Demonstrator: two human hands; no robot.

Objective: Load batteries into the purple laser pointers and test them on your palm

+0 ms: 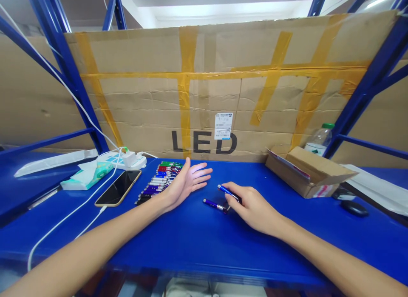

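My left hand rests palm up on the blue table, fingers spread and holding nothing. It lies right beside a row of several small coloured keychain torches. My right hand pinches a blue keychain torch between thumb and fingers, low over the table. A second purple torch lies loose on the table just left of that hand.
A phone on a white cable lies left of the torch row, with a tissue pack and a power strip behind it. An open cardboard box, a bottle and a mouse sit at right. A taped cardboard wall closes the back.
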